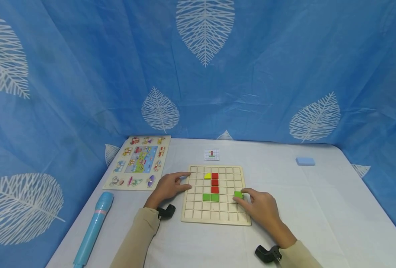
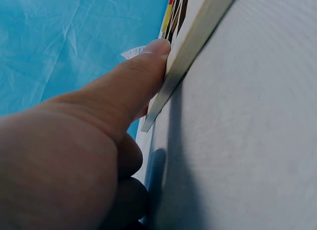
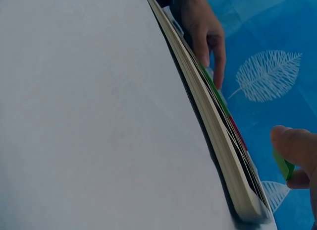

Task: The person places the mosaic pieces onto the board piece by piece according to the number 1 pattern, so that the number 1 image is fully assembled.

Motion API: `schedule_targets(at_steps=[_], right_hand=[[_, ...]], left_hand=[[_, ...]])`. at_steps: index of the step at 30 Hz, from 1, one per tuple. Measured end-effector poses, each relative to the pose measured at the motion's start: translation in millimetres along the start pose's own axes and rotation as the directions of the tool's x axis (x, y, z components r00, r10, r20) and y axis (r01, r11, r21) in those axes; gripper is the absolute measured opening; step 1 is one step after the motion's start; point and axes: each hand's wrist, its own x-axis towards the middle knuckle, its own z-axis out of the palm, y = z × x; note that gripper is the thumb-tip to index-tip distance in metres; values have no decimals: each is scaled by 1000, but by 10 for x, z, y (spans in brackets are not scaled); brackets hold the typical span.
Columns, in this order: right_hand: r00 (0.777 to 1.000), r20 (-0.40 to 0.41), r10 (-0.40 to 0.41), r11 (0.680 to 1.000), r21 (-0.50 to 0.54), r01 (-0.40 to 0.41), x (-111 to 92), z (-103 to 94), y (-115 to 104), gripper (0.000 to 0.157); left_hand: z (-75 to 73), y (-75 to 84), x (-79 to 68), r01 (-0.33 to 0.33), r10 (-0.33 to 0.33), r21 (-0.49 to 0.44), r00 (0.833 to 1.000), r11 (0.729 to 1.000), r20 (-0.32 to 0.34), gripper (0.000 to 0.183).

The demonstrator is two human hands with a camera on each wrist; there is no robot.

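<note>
A wooden grid board lies on the white table. On it sit a yellow tile with a slanted side, a column of red tiles, and two green tiles in a lower row. The left hand rests at the board's left edge, its thumb touching the side in the left wrist view. Over the board's right side, the right hand pinches a green square tile between thumb and fingertips. In the right wrist view this tile is partly hidden by the fingers.
Behind the board lies a small pattern card. A picture puzzle board is at the back left, with a light blue microphone-shaped tube in front of it. A blue block lies at the back right, before a blue leaf-patterned curtain.
</note>
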Motion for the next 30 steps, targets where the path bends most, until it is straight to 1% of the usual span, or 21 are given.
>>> schedule_targets(at_steps=[4, 7, 12, 24, 30], right_hand=[[999, 45, -3, 1000, 1, 3, 33, 73, -46, 40], [998, 49, -26, 1000, 7, 26, 52, 126, -83, 40], [997, 41, -67, 998, 17, 66, 77, 199, -139, 39], [994, 95, -52, 996, 73, 45, 109, 268, -186, 38], [993, 110, -52, 997, 60, 46, 103, 284, -200, 38]], left_hand=[[11, -2, 5, 11, -11, 8, 1000, 1000, -5, 55], [12, 7, 9, 28, -28, 6, 1000, 1000, 1, 56], [13, 24, 24, 36, -36, 4, 999, 999, 19, 56], [-16, 63, 23, 49, -49, 8, 999, 999, 21, 56], [-16, 59, 4, 65, -65, 11, 998, 998, 27, 56]])
